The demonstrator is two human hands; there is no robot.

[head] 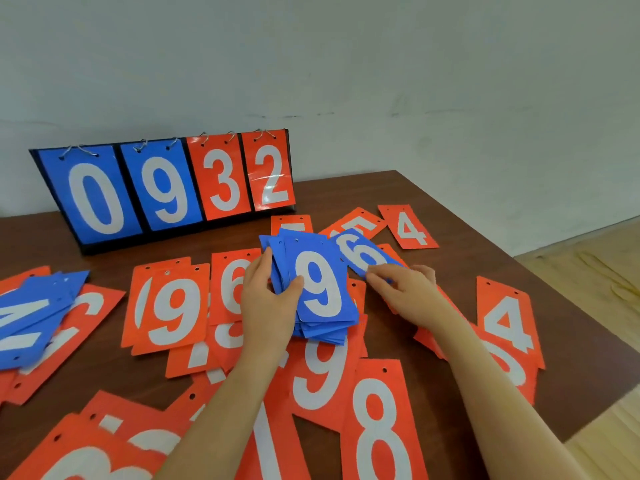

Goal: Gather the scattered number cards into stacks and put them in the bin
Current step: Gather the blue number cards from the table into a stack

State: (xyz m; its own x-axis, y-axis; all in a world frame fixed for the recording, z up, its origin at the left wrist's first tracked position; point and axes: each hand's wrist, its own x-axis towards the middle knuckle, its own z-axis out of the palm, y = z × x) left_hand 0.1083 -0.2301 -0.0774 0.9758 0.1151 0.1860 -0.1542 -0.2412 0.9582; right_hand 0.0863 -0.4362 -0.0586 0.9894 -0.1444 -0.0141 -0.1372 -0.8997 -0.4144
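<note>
Because the blue cards are being collected apart from the orange ones, the left hand (pixel 268 306) clasps a thick blue stack (pixel 317 292) topped by a 9, thumb across the face and fingers behind, holding it tilted up off the table (pixel 485 233) so its top stays free to take more. The right hand (pixel 408 292) pinches the near edge of a loose blue 6 card (pixel 363 254) just beside the stack, probably to slide it on top. A second blue pile (pixel 38 313) lies at the left edge, resting on orange cards. Orange cards, among them an 8 (pixel 379 424) and a 4 (pixel 410 226), lie scattered and overlapping across the table, apparently not yet sorted. The flip scoreboard (pixel 166 188) stands against the wall reading 0932. No bin is in view, so stacking looks far from finished.
</note>
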